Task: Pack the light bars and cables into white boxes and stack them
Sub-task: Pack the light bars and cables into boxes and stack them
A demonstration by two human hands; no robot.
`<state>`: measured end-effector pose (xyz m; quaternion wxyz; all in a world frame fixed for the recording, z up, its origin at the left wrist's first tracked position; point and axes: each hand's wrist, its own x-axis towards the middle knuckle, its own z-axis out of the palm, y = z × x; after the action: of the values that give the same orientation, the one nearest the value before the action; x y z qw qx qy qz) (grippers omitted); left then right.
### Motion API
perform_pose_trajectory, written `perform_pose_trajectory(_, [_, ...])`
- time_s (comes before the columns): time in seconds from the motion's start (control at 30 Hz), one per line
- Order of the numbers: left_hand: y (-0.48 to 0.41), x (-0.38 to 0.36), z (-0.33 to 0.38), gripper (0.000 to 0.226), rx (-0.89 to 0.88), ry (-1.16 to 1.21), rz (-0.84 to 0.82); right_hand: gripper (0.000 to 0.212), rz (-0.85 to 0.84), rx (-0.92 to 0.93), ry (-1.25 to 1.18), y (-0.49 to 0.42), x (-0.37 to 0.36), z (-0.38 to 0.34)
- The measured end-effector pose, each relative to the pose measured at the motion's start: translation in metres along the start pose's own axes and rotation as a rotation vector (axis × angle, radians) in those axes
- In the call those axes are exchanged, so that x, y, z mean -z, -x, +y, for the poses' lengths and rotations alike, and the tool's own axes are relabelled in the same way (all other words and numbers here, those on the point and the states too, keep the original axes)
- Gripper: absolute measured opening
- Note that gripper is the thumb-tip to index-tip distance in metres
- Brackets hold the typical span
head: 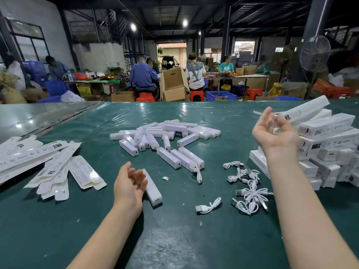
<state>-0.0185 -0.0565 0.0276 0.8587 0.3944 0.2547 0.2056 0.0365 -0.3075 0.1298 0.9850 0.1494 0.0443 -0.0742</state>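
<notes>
Loose light bars (165, 136), cables (246, 187), piled white boxes (328, 148)

A glossy dark green table (171, 239) is filling the foreground. Beyond it, several people (142, 76) are sitting on red stools (196, 95), working beside an open cardboard box (173, 85) and blue crates (220, 95). A pedestal fan (314, 53) is standing at the right.

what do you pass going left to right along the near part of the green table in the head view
flat unfolded white cardboard boxes → left hand → single white plastic light bar → lone coiled white usb cable → tangle of white usb cables → stack of packed white boxes
</notes>
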Motion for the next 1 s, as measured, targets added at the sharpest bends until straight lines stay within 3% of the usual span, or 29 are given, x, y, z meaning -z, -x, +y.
perform_pose_trajectory(0.13, [-0.002, 0.003, 0.004, 0.021, 0.029, -0.001, -0.001, 0.034, -0.086, -0.044, 0.127, 0.001, 0.004, 0.013])
perform_pose_trajectory(0.23, [-0.007, 0.005, 0.009, 0.017, -0.009, -0.132, -0.001, 0.028, -0.133, -0.153, 0.229, 0.005, 0.010, 0.027])
perform_pose_trajectory(0.33, [-0.017, 0.012, 0.021, 0.017, -0.172, -0.375, 0.011, 0.015, -0.109, -0.255, 0.363, 0.009, 0.025, 0.044])
perform_pose_trajectory(0.4, [-0.025, 0.025, 0.030, 0.008, -0.387, -0.685, 0.088, 0.016, -0.087, -0.292, 0.524, 0.010, 0.039, 0.056])
perform_pose_trajectory(0.43, [-0.030, 0.032, 0.034, 0.002, -0.501, -0.891, 0.162, 0.017, -0.082, -0.271, 0.688, 0.010, 0.048, 0.060])
perform_pose_trajectory(0.5, [-0.043, 0.049, 0.038, 0.026, -0.621, -1.301, 0.265, 0.020, -0.151, -0.138, 1.192, 0.007, 0.070, 0.070])
perform_pose_trajectory(0.57, [-0.047, 0.059, 0.037, 0.047, -0.474, -1.583, 0.287, 0.024, -0.323, 0.035, 1.719, 0.004, 0.099, 0.076])
perform_pose_trajectory(0.67, [-0.049, 0.067, 0.033, 0.054, -0.290, -1.863, 0.254, 0.019, -0.615, 0.226, 2.280, 0.004, 0.137, 0.077])
perform_pose_trajectory(0.77, [-0.051, 0.065, 0.034, 0.040, -0.340, -1.862, 0.238, 0.022, -0.835, 0.240, 2.449, 0.001, 0.155, 0.075])
perform_pose_trajectory(1.0, [-0.049, 0.061, 0.032, 0.028, -0.383, -1.752, 0.351, 0.021, -0.819, 0.229, 2.455, -0.005, 0.157, 0.073])
